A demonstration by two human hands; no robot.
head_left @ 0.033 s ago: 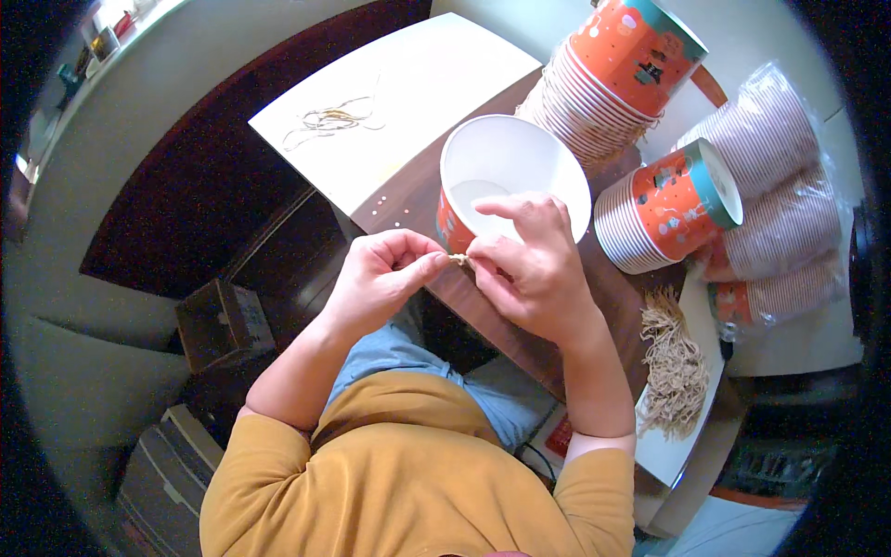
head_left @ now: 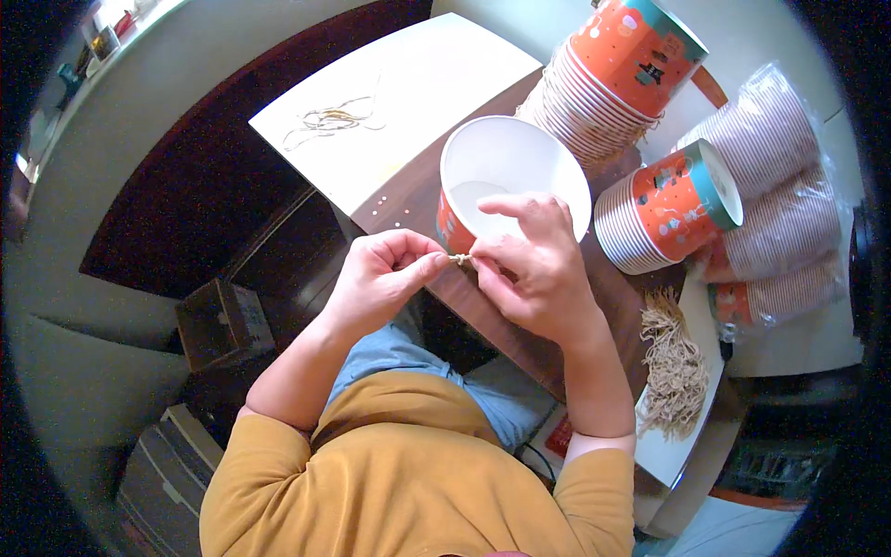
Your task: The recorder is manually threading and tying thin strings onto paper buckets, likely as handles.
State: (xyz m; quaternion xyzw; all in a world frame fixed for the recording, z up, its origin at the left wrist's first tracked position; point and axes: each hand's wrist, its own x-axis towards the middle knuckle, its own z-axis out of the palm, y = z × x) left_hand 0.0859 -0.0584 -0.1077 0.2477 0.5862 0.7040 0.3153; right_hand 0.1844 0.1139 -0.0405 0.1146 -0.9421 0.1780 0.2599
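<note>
Between my hands, a short piece of cream cord (head_left: pixel 460 260) with a knot-like lump is stretched at the near side of a paper bucket. My left hand (head_left: pixel 394 274) pinches one end of it between thumb and fingertips. The other end is in the pinch of my right hand (head_left: pixel 534 269), whose index finger is raised over the bucket. That bucket (head_left: pixel 453 227) is orange outside and white inside, its mouth facing up toward me. Whether the cord passes through the bucket's wall is hidden by my fingers.
A tall stack of orange buckets (head_left: pixel 640 65) with cords along it lies at the back. To the right are a shorter stack (head_left: pixel 664 204), plastic-wrapped buckets (head_left: pixel 780 204) and a cord bundle (head_left: pixel 676 371). Loose cords (head_left: pixel 336 119) lie on the white board (head_left: pixel 445 70).
My right fingers have shifted very slightly to the right, and a little more of the cord's lump shows. Everything else stays in place.
</note>
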